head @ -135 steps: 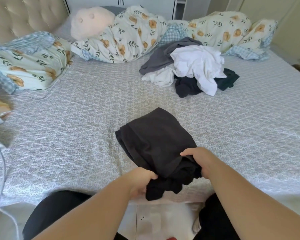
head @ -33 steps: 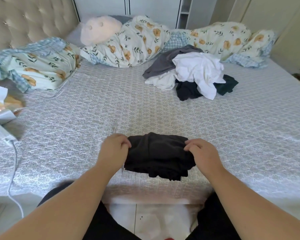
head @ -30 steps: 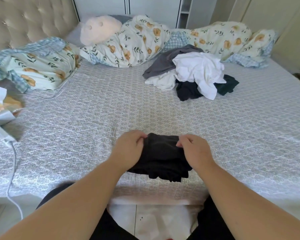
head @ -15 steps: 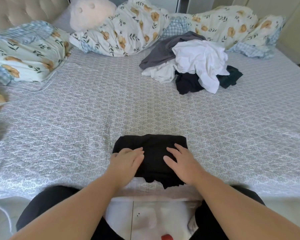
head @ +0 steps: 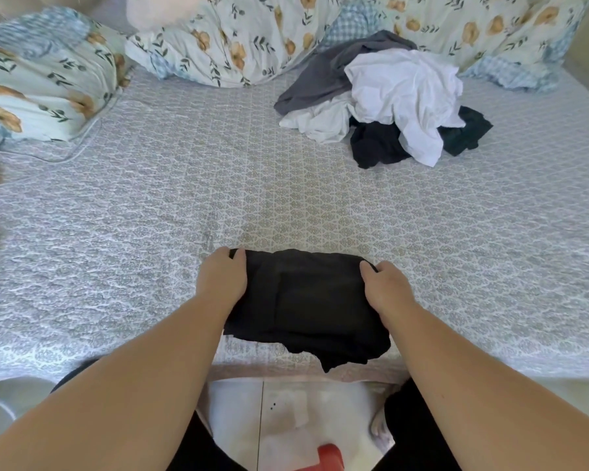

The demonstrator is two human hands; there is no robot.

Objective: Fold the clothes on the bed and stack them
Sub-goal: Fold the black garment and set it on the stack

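Both hands, left hand point(head: 223, 278) and right hand point(head: 386, 288), grip the folded black cloth garment point(head: 306, 304) by its far corners at the bed's point(head: 116, 232) lower-centre edge, bare patterned sheet above

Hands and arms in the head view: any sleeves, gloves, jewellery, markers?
Left hand and right hand are bare, no gloves. Both forearms are uncovered up to the frame edge, so no sleeves show. No watch, rings, bands or markers visible. Nails look short and unpainted.
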